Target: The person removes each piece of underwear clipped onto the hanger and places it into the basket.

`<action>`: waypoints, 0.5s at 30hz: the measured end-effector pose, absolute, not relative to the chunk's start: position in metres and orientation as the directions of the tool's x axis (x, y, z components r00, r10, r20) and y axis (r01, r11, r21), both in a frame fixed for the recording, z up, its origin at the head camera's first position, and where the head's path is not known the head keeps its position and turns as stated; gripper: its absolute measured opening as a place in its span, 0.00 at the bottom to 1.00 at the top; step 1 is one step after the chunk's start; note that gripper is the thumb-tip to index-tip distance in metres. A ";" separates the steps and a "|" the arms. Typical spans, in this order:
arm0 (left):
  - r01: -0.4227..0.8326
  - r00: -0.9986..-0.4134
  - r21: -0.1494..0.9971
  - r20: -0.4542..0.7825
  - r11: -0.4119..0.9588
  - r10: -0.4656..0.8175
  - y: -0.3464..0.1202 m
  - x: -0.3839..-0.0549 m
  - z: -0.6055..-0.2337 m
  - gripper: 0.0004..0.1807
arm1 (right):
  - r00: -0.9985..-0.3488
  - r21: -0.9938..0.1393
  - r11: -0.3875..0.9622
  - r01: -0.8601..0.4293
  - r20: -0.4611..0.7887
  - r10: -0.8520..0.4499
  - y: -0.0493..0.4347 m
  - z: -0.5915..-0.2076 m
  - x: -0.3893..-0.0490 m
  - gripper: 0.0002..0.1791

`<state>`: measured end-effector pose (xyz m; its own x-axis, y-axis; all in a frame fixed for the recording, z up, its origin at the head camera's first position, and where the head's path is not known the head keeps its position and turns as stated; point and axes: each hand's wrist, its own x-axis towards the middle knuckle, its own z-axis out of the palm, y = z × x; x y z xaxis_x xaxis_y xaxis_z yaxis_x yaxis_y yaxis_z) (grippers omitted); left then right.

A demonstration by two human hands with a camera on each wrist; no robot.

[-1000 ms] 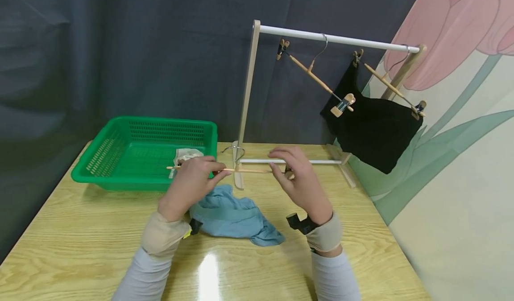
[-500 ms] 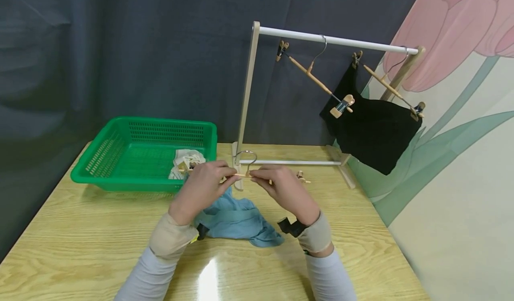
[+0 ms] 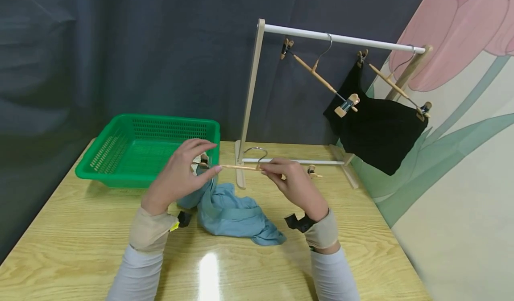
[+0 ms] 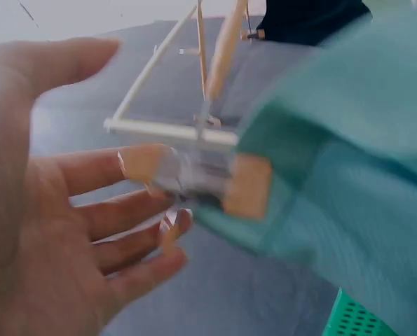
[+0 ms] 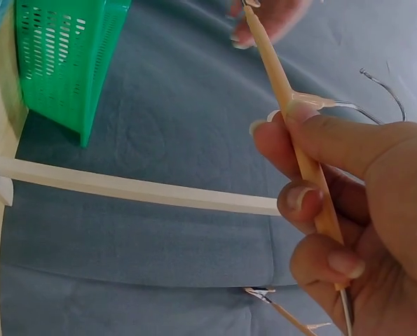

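Note:
My right hand [image 3: 295,185] holds a wooden clip hanger [image 3: 241,167] by its bar, near the base of the metal hook. In the right wrist view, its thumb and fingers curl round the hanger bar [image 5: 310,168]. My left hand [image 3: 176,176] is at the hanger's left end, fingers extended and thumb apart. The left wrist view shows its fingertips by a wooden-ended clip [image 4: 249,185], blurred, which bites a blue-green cloth garment [image 4: 362,175]. Most of that garment [image 3: 233,218] lies bunched on the table. The hanger's other clip [image 3: 312,171] sticks out beyond my right hand, with no cloth in it.
A green basket [image 3: 96,171] stands at the back left. Behind my hands is a rack with a white rail [image 3: 297,31]. From it hang a bare clip hanger [image 3: 313,71] and another hanger [image 3: 387,81] with a black garment [image 3: 373,131].
My right hand, loose beside the hanger a second ago, has gripped its bar near the hook. My left hand has let go of the bar and moved left to the clip. The hanger has shifted right.

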<state>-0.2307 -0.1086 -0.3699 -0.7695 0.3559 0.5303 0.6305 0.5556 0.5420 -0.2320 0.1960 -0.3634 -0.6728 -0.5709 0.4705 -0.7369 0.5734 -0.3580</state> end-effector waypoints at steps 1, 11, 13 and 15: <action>0.613 -0.788 0.572 0.497 0.546 0.363 -0.113 -0.232 -0.371 0.29 | -0.671 -0.356 0.573 -0.739 0.474 -0.571 0.196 -0.363 -0.232 0.13; 0.555 -0.817 0.706 0.364 0.440 0.447 -0.123 -0.244 -0.380 0.19 | -0.649 -0.347 0.554 -0.756 0.501 -0.573 0.201 -0.362 -0.233 0.13; 0.544 -0.820 0.724 0.353 0.424 0.450 -0.122 -0.246 -0.381 0.17 | -0.648 -0.353 0.548 -0.758 0.502 -0.573 0.202 -0.362 -0.233 0.13; 0.538 -0.822 0.737 0.349 0.409 0.451 -0.122 -0.247 -0.382 0.16 | -0.649 -0.360 0.544 -0.758 0.500 -0.573 0.203 -0.363 -0.233 0.13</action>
